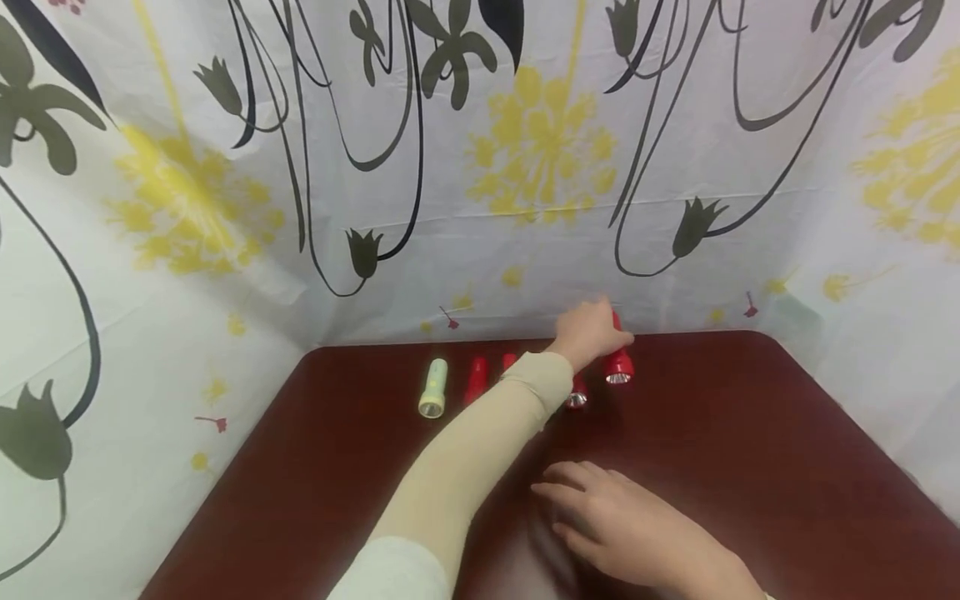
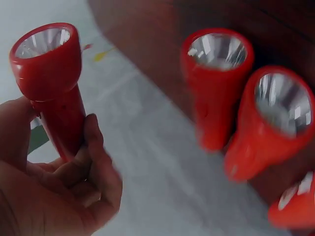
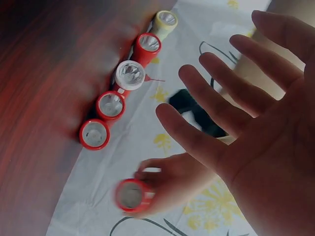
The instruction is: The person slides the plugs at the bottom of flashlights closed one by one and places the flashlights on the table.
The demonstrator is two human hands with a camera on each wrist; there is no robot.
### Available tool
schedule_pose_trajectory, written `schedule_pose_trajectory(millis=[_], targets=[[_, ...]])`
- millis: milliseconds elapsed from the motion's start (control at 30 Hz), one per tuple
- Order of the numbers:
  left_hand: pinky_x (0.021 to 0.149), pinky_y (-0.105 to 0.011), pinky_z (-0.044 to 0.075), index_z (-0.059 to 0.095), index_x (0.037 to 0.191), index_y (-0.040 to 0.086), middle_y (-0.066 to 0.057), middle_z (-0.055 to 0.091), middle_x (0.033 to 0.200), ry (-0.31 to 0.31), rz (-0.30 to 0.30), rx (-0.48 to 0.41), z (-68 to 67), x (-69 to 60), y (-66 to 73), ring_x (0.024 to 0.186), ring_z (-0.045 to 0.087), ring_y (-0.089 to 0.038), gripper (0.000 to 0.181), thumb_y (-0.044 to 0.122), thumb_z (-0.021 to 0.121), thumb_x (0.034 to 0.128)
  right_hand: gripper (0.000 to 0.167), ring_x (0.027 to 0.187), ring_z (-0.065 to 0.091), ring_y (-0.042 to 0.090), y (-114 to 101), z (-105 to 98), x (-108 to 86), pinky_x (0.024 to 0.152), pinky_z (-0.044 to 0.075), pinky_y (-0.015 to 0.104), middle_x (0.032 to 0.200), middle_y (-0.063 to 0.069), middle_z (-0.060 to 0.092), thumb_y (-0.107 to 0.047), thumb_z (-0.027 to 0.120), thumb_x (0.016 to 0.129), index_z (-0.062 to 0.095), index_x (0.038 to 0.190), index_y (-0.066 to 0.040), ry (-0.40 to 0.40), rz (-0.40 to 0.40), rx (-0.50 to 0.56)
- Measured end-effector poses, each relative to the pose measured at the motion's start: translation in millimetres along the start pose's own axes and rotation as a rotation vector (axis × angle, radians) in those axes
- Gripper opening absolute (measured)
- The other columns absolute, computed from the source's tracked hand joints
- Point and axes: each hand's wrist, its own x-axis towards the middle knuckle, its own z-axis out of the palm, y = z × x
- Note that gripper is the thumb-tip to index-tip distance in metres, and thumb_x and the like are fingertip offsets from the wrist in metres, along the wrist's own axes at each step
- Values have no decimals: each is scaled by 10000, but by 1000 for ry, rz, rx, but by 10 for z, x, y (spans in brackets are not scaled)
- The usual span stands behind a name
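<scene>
My left hand grips a red flashlight by its barrel near the back right of the table; in the left wrist view its wide lens head rises above the curled fingers. Close to that hand is another red flashlight, partly covered by the forearm. My right hand is nearer the front with nothing in it, its fingers spread in the right wrist view. The row there holds a pale green flashlight, a red one with a white rim and several plain red ones.
The dark brown table has rounded back corners. A white sheet with flower prints hangs behind it and along both sides. My left sleeve crosses the table and hides part of the flashlight row.
</scene>
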Motion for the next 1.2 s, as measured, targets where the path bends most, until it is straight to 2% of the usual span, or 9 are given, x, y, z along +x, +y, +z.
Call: schedule_pose_trajectory(millis=[33, 133, 267, 367, 533, 733, 900, 1067, 1200], targets=[[731, -350, 570, 613, 985, 267, 99, 679, 896, -8, 5, 23, 83, 29, 6, 911, 709, -132, 353, 587, 744, 917, 424, 1181, 662, 159, -16, -2, -3, 966, 601, 413, 1346, -65, 651, -269, 744, 982, 677, 1398, -226, -5, -4, 4], [801, -370, 585, 666, 1025, 273, 108, 711, 939, -42, 5, 88, 288, 93, -8, 968, 722, -133, 319, 571, 733, 934, 408, 1153, 667, 154, -52, -7, -6, 957, 598, 401, 1334, -74, 652, -284, 726, 994, 679, 1396, -233, -24, -6, 12], [967, -446, 563, 690, 1169, 249, 74, 748, 1082, -86, 3, 128, 445, 149, -32, 1080, 728, -175, 367, 555, 698, 966, 432, 1166, 659, 152, -64, -22, -13, 972, 595, 408, 1340, -82, 645, -262, 744, 972, 676, 1397, -241, -61, 28, 27], [1021, -465, 540, 717, 1139, 248, 66, 750, 1122, -108, -1, 146, 482, 195, -44, 1085, 723, -178, 339, 547, 661, 989, 454, 1192, 650, 154, -61, -28, -16, 989, 591, 417, 1360, -78, 636, -247, 747, 964, 666, 1411, -247, -89, 46, 46], [1021, -441, 531, 753, 1033, 266, 76, 744, 1141, -122, -4, 174, 485, 254, -71, 1071, 706, -157, 288, 525, 631, 1005, 439, 1227, 640, 165, -54, -33, -30, 1017, 584, 426, 1384, -60, 630, -261, 737, 978, 665, 1411, -254, -109, 48, 43], [1119, -482, 482, 771, 1124, 264, 59, 750, 1209, -177, 8, 178, 551, 304, -77, 1167, 698, -173, 299, 498, 615, 1025, 439, 1243, 634, 174, -35, -37, -57, 1034, 582, 431, 1398, -50, 631, -276, 744, 982, 665, 1414, -261, -142, 67, 59], [1123, -508, 471, 776, 1150, 264, 59, 747, 1233, -199, 32, 190, 647, 336, -70, 1176, 694, -166, 295, 487, 634, 1019, 434, 1253, 626, 171, -22, -27, -85, 1043, 580, 429, 1396, -53, 631, -274, 746, 981, 671, 1408, -256, -110, 68, 51], [1091, -486, 485, 776, 1149, 274, 66, 741, 1258, -235, 16, 213, 722, 359, -60, 1170, 694, -168, 275, 477, 650, 1013, 429, 1296, 608, 180, -3, 7, -115, 1057, 576, 435, 1431, -27, 621, -273, 745, 984, 672, 1406, -250, -72, 59, 47], [1051, -458, 513, 779, 1155, 264, 49, 749, 1254, -224, 15, 207, 724, 329, -35, 1153, 708, -189, 296, 489, 641, 1022, 427, 1310, 601, 187, 20, 21, -135, 1062, 576, 433, 1441, -6, 623, -277, 751, 981, 679, 1400, -244, -51, 56, 36]])
